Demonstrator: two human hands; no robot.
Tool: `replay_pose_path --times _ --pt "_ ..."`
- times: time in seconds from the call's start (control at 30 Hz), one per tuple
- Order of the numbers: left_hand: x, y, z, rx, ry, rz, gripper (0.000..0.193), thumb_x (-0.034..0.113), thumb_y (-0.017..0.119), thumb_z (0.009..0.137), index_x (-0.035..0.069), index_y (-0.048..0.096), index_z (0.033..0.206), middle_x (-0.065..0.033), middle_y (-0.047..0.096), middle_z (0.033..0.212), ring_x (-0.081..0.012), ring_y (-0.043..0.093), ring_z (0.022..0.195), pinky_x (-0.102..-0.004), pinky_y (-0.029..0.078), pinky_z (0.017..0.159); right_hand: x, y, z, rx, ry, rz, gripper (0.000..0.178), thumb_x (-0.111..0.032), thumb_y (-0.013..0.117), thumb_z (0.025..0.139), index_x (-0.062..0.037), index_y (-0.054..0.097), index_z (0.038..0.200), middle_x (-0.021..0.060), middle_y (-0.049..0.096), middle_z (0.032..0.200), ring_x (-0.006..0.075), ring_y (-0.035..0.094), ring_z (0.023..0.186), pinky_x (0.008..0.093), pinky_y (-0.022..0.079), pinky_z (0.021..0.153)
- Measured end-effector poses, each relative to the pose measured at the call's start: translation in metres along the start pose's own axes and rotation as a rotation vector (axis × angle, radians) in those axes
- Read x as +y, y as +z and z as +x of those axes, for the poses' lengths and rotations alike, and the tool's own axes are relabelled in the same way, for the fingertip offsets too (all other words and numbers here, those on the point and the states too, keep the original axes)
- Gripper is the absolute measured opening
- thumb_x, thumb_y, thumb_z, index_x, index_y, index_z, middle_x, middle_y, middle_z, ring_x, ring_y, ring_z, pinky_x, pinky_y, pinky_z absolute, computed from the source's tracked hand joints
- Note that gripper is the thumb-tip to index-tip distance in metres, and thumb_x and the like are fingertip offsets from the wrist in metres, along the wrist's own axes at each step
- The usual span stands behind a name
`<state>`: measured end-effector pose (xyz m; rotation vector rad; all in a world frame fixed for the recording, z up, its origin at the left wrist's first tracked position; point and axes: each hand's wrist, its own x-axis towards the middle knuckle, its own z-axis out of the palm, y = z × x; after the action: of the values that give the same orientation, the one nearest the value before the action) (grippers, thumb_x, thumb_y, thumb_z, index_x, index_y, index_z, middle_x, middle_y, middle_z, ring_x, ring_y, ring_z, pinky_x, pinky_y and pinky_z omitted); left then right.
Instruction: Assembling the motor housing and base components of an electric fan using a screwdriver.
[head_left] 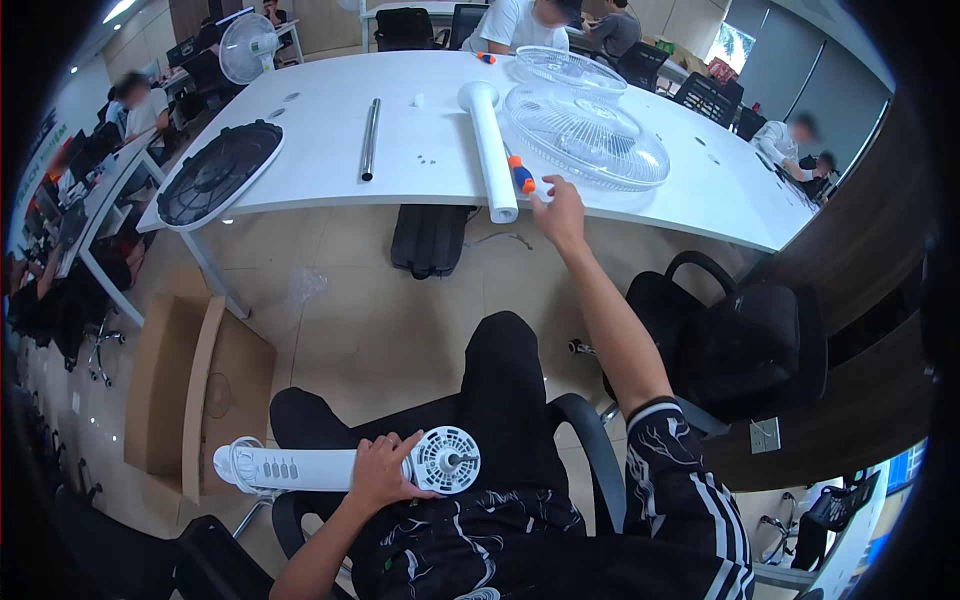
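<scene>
My left hand (381,474) is wrapped around the neck of a white fan body (305,466) lying across my lap. Its round vented motor head (447,460), with a metal shaft, points up beside my fingers; a row of buttons runs along the column. At the table's front edge my right hand (562,212) is stretched out with fingers apart, holding nothing. Just left of its fingertips lies a screwdriver with an orange and blue handle (521,176); a small gap seems to separate them. A white tube (491,150) with a flared end lies alongside the screwdriver, its near end over the edge.
On the white table (330,110) lie clear fan grilles (590,138), a metal pole (371,140), a dark round base (222,172), tiny screws (427,160) and another orange-and-blue tool (486,58). An open carton (200,385) and black chairs (745,340) flank me. Several people sit beyond.
</scene>
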<state>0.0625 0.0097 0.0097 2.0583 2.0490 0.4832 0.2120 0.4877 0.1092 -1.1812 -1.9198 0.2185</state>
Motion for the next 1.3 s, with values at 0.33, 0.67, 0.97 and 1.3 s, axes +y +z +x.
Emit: replay_pose_path --times 0.33,0.67,0.97,1.3 --pt "-0.003 -0.001 0.003 0.017 -0.025 0.007 0.113 0.073 0.084 0.041 0.015 0.059 0.135 -0.0072 0.055 0.090 -0.0221 0.055 0.085 -0.0359 0.035 0.074 0.045 0.063 0.051 -0.079 -0.193 -0.242 0.028 -0.023 0.063 0.088 -0.0042 0.067 0.107 0.0243 0.069 0.090 0.0421 0.067 0.087 0.0511 0.051 0.079" --pt "-0.013 0.009 -0.011 0.065 -0.108 -0.040 0.109 0.073 0.082 0.043 0.015 0.061 0.132 -0.0052 0.054 0.090 -0.0192 0.055 0.082 -0.0348 0.032 0.072 0.014 -0.125 -0.073 0.176 -0.225 0.051 0.038 -0.021 0.062 0.099 0.0034 0.063 0.128 0.0101 0.072 0.094 0.0095 0.065 0.083 0.0268 0.053 0.076" --pt "-0.006 0.005 -0.010 0.021 -0.104 -0.047 0.110 0.066 0.087 0.039 0.014 0.061 0.132 -0.0073 0.060 0.096 -0.0220 0.060 0.089 -0.0360 0.036 0.075 -0.122 -0.238 -0.210 -0.828 -0.460 0.314 0.040 -0.007 0.076 0.078 0.0006 0.067 0.117 0.0166 0.071 0.106 0.0273 0.068 0.081 0.0348 0.054 0.076" --pt "0.003 0.005 -0.007 0.045 -0.028 -0.032 0.110 0.067 0.087 0.039 0.016 0.060 0.133 -0.0092 0.062 0.100 -0.0227 0.060 0.092 -0.0365 0.036 0.077 -0.130 -0.202 -0.267 -0.862 -0.540 0.264 0.038 -0.001 0.074 0.074 -0.0008 0.067 0.112 0.0129 0.068 0.092 0.0299 0.062 0.077 0.0394 0.051 0.068"
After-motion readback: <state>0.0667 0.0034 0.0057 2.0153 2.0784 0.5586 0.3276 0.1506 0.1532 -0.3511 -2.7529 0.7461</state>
